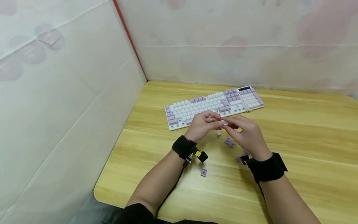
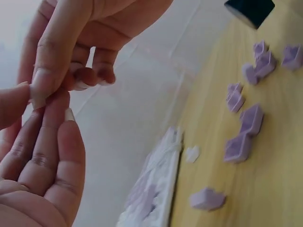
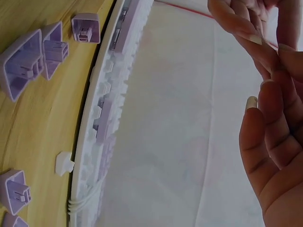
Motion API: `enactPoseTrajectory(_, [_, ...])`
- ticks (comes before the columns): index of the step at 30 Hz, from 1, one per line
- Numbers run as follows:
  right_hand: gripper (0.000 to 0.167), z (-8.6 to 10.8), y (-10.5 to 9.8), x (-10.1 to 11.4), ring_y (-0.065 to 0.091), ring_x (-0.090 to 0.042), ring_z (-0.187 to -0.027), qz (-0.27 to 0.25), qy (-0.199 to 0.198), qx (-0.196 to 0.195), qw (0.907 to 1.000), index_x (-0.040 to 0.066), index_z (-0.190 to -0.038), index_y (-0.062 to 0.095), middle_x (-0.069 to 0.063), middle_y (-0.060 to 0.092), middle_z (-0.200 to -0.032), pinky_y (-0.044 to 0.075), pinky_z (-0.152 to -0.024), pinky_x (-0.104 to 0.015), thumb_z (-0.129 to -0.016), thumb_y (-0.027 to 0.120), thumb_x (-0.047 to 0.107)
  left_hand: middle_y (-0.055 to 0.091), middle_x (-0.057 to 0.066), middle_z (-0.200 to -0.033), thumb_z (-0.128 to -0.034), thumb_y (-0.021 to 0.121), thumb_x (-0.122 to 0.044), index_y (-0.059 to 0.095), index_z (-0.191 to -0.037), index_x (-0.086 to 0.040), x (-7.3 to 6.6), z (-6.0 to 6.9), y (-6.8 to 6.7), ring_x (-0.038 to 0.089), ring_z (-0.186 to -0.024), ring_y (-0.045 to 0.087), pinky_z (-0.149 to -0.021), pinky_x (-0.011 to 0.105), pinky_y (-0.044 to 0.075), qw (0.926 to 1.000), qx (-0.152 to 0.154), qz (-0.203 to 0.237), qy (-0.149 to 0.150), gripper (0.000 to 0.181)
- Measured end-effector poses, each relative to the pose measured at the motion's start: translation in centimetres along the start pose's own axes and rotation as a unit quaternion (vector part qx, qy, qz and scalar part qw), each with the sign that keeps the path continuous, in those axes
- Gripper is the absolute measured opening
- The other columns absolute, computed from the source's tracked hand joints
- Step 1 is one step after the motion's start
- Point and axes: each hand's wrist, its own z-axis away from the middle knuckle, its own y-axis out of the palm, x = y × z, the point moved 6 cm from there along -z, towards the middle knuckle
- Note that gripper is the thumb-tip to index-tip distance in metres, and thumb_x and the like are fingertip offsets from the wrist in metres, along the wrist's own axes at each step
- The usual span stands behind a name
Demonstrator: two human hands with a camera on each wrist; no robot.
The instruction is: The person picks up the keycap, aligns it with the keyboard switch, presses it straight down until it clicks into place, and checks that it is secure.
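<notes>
Head view, small white piece (image 1: 225, 123), 2 hands (image 1: 201, 125) (image 1: 249, 133) pinching

- Keyboard (image 1: 195, 109) is lying near the far edge of the table (image 1: 307, 133), its right end closest to that edge.
- Cable (image 1: 244, 101) is lying across the keyboard's right part.
- Left hand (image 1: 202, 126) and right hand (image 1: 246, 133) are hovering by the keyboard's near side, small piece (image 1: 224, 123) sitting between them.
- Keycaps (image 1: 231, 145) are lying between keyboard and table's near edge; lone keycap (image 1: 204, 172) is resting nearest that edge, left of the others.
</notes>
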Motion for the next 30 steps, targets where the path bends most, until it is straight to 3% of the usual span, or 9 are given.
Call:
enactPoseTrajectory(5, [0.027,0.3,-1.0,-0.9,0.06,-0.008,-0.08,0.011,0.002,-0.002,0.9999,0.006,-0.106,0.075,-0.002,0.07,-0.088,0.045,-0.073,-0.013,-0.08,0.078,-0.001,0.074,0.01,-0.096,-0.0904,0.072,-0.012,0.067,-0.103,-0.004,-0.6,-0.9,0.8,0.031,-0.093,0.07,-0.087,0.041,0.056,0.9961,0.016,-0.086,0.013,0.016])
enactPoseTrajectory(10, [0.022,0.5,-0.9,-1.8,0.064,-0.013,-0.082,0.015,0.001,-0.01,0.9998,0.004,-0.1,0.076,-0.005,0.072,-0.092,0.046,-0.075,-0.013,-0.079,0.08,-0.001,0.073,0.004,-0.094,-0.0931,0.069,-0.019,0.068,-0.108,-0.006,-2.0,-1.7,1.1,0.015,-0.086,0.07,-0.08,0.028,0.057,0.9772,0.042,-0.205,0.035,0.02])
enactPoseTrajectory(12, [0.02,0.2,-0.4,-2.1,0.063,-0.014,-0.081,0.016,0.004,0.003,0.9999,0.005,-0.1,0.075,-0.005,0.072,-0.093,0.045,-0.073,-0.015,-0.081,0.079,0.002,0.072,0.001,-0.092,-0.0936,0.069,-0.022,0.069,-0.109,-0.007,-2.8,-1.9,0.2,0.013,-0.083,0.069,-0.074,0.026,0.056,0.9626,0.021,-0.266,0.046,0.021])
enactPoseTrajectory(14, [0.018,-0.3,0.4,-2.4,0.063,-0.014,-0.081,0.017,0.01,0.029,0.9994,0.006,-0.102,0.075,-0.003,0.072,-0.093,0.047,-0.071,-0.019,-0.084,0.077,0.006,0.071,-0.001,-0.089,-0.0938,0.068,-0.022,0.07,-0.107,-0.008,-3.6,-2.1,-1.4,0.012,-0.079,0.067,-0.069,0.025,0.054,0.9457,-0.026,-0.321,0.045,0.02])
enactPoseTrajectory(17, [0.02,-1.6,1.8,-2.7,0.064,-0.014,-0.085,0.023,0.023,0.087,0.9957,0.007,-0.107,0.074,-0.001,0.071,-0.096,0.051,-0.072,-0.028,-0.088,0.074,0.014,0.07,0.0,-0.084,-0.0936,0.069,-0.021,0.071,-0.101,-0.011,-4.5,-1.9,-4.6,0.013,-0.071,0.063,-0.061,0.027,0.051,0.9159,-0.109,-0.386,0.021,0.013])
enactPoseTrajectory(19, [0.021,-2.7,2.9,-3.0,0.065,-0.016,-0.087,0.028,0.026,0.126,0.9913,0.007,-0.109,0.074,-0.001,0.071,-0.097,0.054,-0.074,-0.034,-0.09,0.073,0.016,0.07,0.002,-0.083,-0.0941,0.068,-0.021,0.071,-0.1,-0.012,-4.6,-1.7,-6.5,0.015,-0.069,0.063,-0.06,0.027,0.05,0.9042,-0.143,-0.402,-0.009,0.011])
enactPoseTrajectory(24, [0.02,-5.4,6.1,-3.8,0.065,-0.02,-0.087,0.038,0.025,0.21,0.9767,0.004,-0.109,0.073,-0.006,0.07,-0.096,0.055,-0.076,-0.037,-0.091,0.071,0.014,0.071,0.004,-0.083,-0.0945,0.066,-0.02,0.072,-0.097,-0.01,-3.9,-1.7,-9.3,0.018,-0.07,0.064,-0.06,0.029,0.049,0.8896,-0.178,-0.415,-0.068,0.012])
enactPoseTrajectory(27, [0.02,-6.3,7.9,-4.5,0.064,-0.019,-0.087,0.045,0.033,0.256,0.9651,0.004,-0.109,0.074,-0.007,0.069,-0.096,0.054,-0.077,-0.035,-0.091,0.071,0.013,0.069,0.003,-0.083,-0.0936,0.067,-0.021,0.073,-0.094,-0.01,-3.1,-1.9,-10.0,0.016,-0.071,0.063,-0.06,0.028,0.048,0.8814,-0.188,-0.422,-0.1,0.012])
enactPoseTrajectory(30, [0.021,-6.5,9.4,-5.2,0.064,-0.019,-0.087,0.05,0.05,0.292,0.9538,0.005,-0.11,0.074,-0.006,0.068,-0.097,0.054,-0.078,-0.033,-0.091,0.071,0.012,0.069,0.003,-0.085,-0.0935,0.067,-0.021,0.073,-0.094,-0.01,-2.3,-2.3,-10.0,0.015,-0.071,0.063,-0.059,0.025,0.048,0.8802,-0.185,-0.421,-0.117,0.013])
